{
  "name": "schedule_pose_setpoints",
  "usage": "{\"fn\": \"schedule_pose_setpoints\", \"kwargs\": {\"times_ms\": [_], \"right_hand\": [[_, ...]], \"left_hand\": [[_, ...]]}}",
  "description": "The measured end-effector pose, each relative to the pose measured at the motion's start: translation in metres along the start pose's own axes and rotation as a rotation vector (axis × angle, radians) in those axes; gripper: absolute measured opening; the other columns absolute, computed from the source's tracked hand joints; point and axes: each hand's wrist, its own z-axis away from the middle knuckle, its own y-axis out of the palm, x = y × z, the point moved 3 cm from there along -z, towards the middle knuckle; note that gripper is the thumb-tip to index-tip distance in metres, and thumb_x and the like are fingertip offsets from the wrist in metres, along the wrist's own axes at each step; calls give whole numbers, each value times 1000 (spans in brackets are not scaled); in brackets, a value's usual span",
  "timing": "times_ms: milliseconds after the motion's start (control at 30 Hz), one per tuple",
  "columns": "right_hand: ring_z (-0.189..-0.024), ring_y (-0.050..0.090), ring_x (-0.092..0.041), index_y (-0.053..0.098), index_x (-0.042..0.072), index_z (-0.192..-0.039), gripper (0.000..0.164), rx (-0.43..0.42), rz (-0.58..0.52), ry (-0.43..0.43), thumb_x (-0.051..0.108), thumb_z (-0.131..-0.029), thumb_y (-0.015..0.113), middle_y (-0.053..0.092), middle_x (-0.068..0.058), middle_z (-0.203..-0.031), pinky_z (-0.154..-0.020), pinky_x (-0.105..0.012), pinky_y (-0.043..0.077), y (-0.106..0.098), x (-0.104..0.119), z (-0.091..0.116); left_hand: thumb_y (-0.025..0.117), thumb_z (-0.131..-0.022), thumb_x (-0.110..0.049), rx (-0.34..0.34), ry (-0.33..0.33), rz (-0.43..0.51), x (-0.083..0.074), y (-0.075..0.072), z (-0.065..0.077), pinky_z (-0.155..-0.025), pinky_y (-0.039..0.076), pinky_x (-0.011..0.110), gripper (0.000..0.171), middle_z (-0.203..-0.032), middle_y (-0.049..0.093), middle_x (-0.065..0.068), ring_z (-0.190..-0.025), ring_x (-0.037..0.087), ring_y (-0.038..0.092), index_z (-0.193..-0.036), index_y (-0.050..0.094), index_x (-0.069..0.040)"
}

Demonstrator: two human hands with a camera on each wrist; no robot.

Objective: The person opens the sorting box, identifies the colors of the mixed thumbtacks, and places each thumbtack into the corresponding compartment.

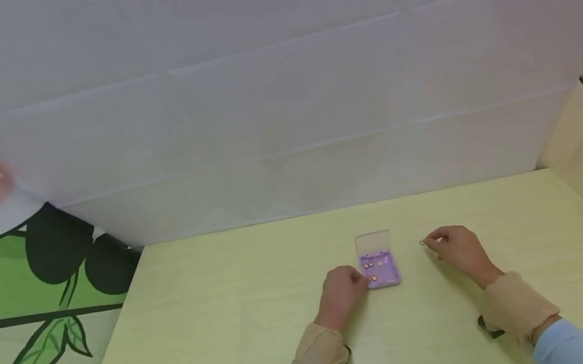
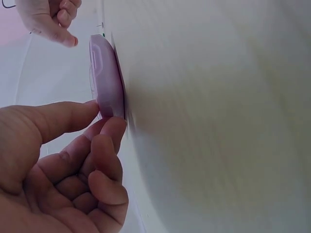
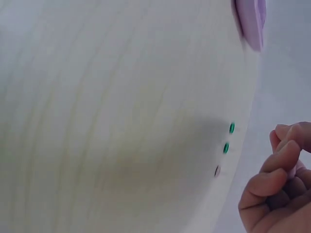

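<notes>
A small purple box (image 1: 383, 270) lies on the table, its clear lid (image 1: 372, 241) folded back. Several tiny gold-rimmed round pieces (image 1: 368, 265) sit inside it. My left hand (image 1: 339, 295) pinches the box's near left corner; in the left wrist view the thumb (image 2: 73, 115) and a curled forefinger meet at the box edge. Right of the box, my right hand (image 1: 458, 250) has thumb and forefinger together, with a tiny ring-like piece (image 1: 422, 242) at their tips. I cannot tell its exact kind. The other right fingers (image 3: 269, 187) curl toward the palm.
In the right wrist view two tiny green pieces (image 3: 232, 127) and a pinkish one (image 3: 217, 171) stand on the table near the right hand. A white sheet (image 1: 269, 104) rises behind the pale yellow table (image 1: 221, 316), and printed panels flank both sides.
</notes>
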Motion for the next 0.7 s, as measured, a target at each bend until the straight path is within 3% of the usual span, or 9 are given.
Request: {"fn": "schedule_pose_setpoints", "kwargs": {"times_ms": [267,567,700], "right_hand": [[-65,60,-19,67,-12,-107,37,-43,52,29,20,-93,54,71,-27,-86,-53,-32,45,-21,-23,-2],[-60,57,-16,67,-13,-103,35,-49,76,33,18,-93,55,71,-24,-79,-52,-31,42,-20,-34,-9],[-62,51,-17,68,-13,-101,33,-59,100,16,17,-92,56,70,-27,-85,-55,-31,39,-19,-33,-11]], "left_hand": [[67,-83,-13,-7,5,-5,1,0,0,-53,47,28,19,-66,70,10,-56,10,48,-70,71,1],[68,-82,-12,-8,9,-2,0,-1,0,-55,48,28,18,-67,70,10,-57,10,49,-70,70,1],[68,-82,-12,-8,12,-14,0,0,0,-55,48,28,18,-67,70,10,-57,10,49,-70,71,1]]}}
